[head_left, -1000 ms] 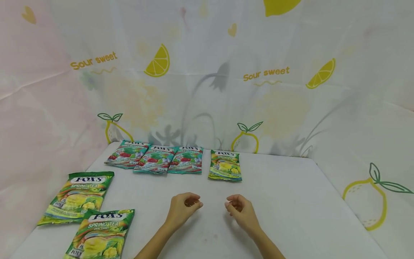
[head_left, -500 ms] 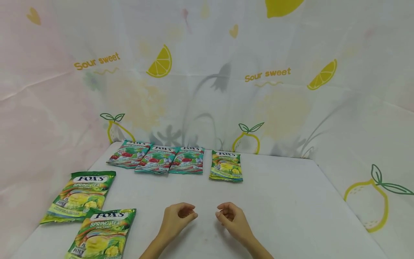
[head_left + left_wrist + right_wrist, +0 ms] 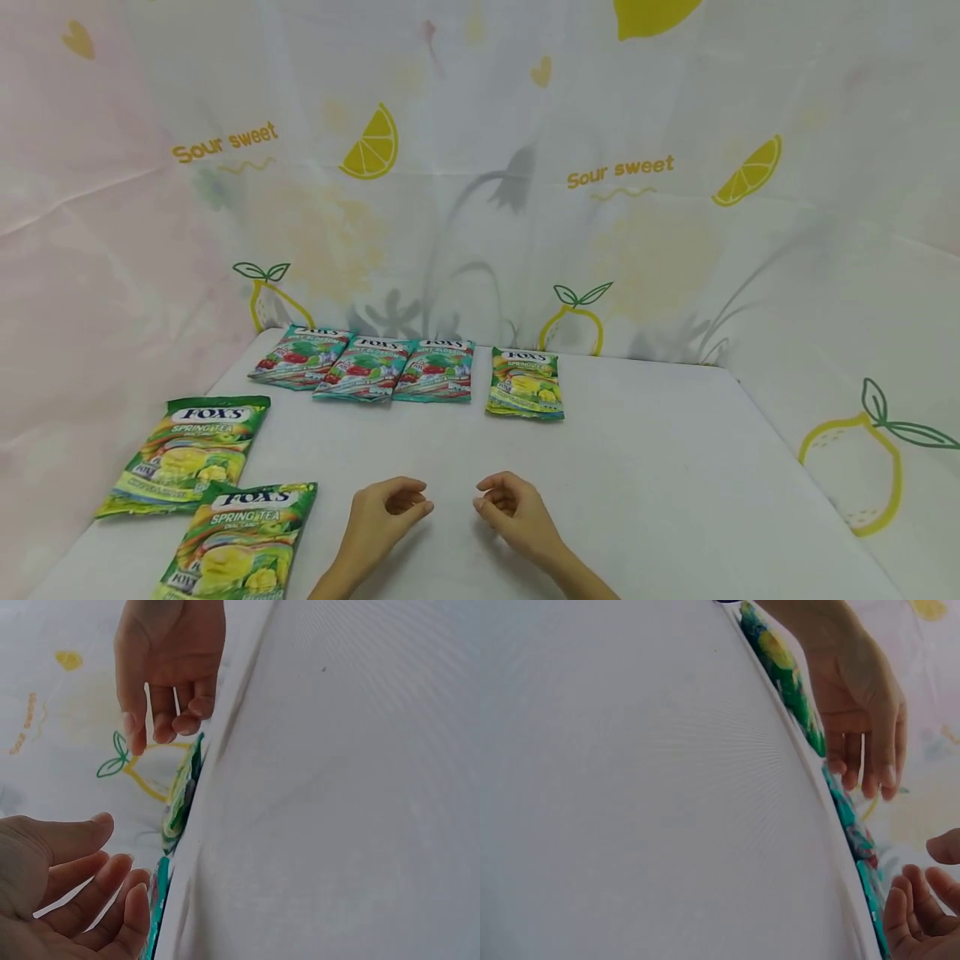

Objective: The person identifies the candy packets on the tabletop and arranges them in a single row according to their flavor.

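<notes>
FOX'S Spring Tea packets (image 3: 236,546); Mint Blossom packets (image 3: 364,372)

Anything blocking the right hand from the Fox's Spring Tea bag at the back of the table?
Nothing visible does. In the head view, only white tabletop shows between the right hand and that Spring Tea bag. The nearest Mint Blossom bag lies to its left, off that line.

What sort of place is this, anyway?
Probably a small tabletop booth, though I can't be sure: a white table, a lemon-printed "Sour sweet" cloth backdrop behind it, and Fox's candy bags laid out on top.
</notes>
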A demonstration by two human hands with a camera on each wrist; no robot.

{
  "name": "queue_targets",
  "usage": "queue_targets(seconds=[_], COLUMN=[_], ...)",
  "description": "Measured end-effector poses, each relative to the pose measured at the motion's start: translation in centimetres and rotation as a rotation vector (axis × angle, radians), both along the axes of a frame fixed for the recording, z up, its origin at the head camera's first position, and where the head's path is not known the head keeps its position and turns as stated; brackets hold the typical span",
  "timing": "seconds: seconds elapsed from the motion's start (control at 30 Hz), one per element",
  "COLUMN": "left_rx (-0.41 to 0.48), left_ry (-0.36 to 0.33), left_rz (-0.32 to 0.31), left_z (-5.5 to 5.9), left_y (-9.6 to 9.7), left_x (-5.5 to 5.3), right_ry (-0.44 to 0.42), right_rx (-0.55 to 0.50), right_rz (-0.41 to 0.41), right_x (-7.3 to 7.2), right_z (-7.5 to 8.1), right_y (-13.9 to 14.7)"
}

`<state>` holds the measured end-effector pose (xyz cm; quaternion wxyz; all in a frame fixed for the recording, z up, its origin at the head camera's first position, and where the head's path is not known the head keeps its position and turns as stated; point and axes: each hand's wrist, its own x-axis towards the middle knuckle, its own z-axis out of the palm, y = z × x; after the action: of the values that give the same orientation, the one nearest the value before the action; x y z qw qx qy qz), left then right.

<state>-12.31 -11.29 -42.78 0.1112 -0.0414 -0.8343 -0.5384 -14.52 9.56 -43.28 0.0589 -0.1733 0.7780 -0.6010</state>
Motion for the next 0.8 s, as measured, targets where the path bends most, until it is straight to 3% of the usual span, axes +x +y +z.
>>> queue_targets(seconds=[0.33, 0.6, 0.63, 0.8], left_rx=[-0.025, -0.104, -0.113, -0.146], left_ry=[-0.024, -0.045, -0.045, 0.05], left_rz=[0.068, 0.141, 0.15, 0.197], left_z=[0.1, 0.5, 0.6, 0.2], left_y=[-1.7, -3.4, -3.7, -5.0], left_x=[0.3, 0.8, 0.8, 0.9], right_ry=[0.035, 0.029, 0.024, 0.022], right_rx=[-0.023, -0.014, -0.016, -0.009], right_rz=[0.063, 0.118, 0.124, 0.16], right_x=[-0.3, -0.6, -0.4, -0.1], right_z=[-0.1, -0.2, 0.4, 1.8], right_y=[-2.3, -4.4, -4.7, -6.0])
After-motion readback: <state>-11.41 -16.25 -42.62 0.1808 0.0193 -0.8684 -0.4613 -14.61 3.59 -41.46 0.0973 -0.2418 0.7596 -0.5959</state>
